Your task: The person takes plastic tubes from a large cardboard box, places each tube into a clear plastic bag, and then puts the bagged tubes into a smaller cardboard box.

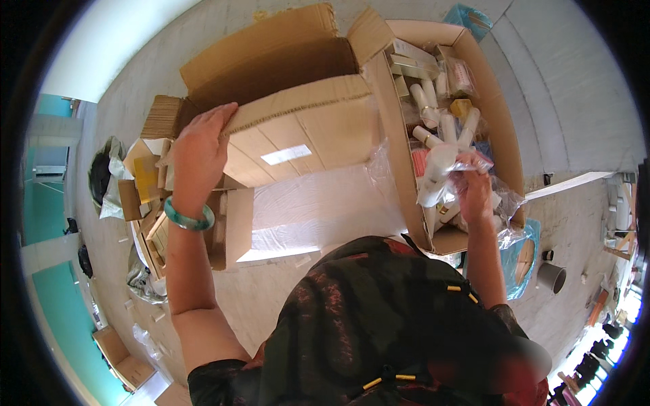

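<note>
The open carton (298, 135) stands in front of the person, and I use it for telling the places. The left hand (202, 143) is at the left end of its near wall; the fingers bend over the upper edge and grasp it. Around the left wrist there is a green bracelet (189, 215).

The right hand (476, 193) is to the right of the open carton, above the long box (506, 145), which stands just beside it. This hand is closed on a clear plastic bag (474, 161). White cylinders (435, 177) are just next to the bag; whether they are inside it, I cannot tell.

In the long box, to the right of the open carton, lie white tubes (448, 127), pale narrow boxes (414, 66) and a small yellow piece (461, 107). On the near side of the open carton spreads a white plastic sheet (315, 210). To its left are smaller cardboard boxes (128, 198) and, farther left, a pale sack (114, 179). A grey cylindrical bin (553, 278) is on the floor, well to the right of the open carton.
</note>
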Available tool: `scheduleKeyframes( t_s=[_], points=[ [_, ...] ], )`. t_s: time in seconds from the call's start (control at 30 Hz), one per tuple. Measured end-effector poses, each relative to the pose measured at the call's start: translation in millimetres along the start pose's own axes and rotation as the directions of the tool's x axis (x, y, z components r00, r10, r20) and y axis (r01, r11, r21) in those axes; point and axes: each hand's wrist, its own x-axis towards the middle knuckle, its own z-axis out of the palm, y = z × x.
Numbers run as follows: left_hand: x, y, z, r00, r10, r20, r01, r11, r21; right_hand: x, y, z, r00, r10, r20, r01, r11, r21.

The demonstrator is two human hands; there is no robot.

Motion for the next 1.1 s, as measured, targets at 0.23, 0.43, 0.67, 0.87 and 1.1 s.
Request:
scheduleKeyframes(
  t_s=[0.23, 0.43, 0.67, 0.87, 1.1],
  points=[
    [-61, 48, 11, 0.996, -0.034, 0.084, 0.042, 0.995, -0.094, 25, -15, -9, 0.992, -0.088, 0.094, 0.077, 0.990, 0.114],
    [-100, 64, 22, 0.980, -0.167, 0.106, 0.167, 0.986, 0.011, 31, -8, -2, 0.993, -0.009, 0.118, -0.004, 0.994, 0.108],
    [-155, 87, 51, 0.971, -0.217, 0.099, 0.213, 0.976, 0.042, 35, 0, -2, 0.989, 0.013, 0.144, -0.034, 0.989, 0.143],
    [-196, 125, 73, 0.897, -0.303, 0.322, 0.325, 0.946, -0.015, 35, 1, -5, 0.990, 0.026, 0.140, -0.037, 0.997, 0.072],
    [-172, 117, 40, 0.895, -0.268, 0.356, 0.378, 0.880, -0.288, 7, -62, 46, 0.963, -0.003, 0.270, 0.008, 1.000, -0.020]
  ],
)
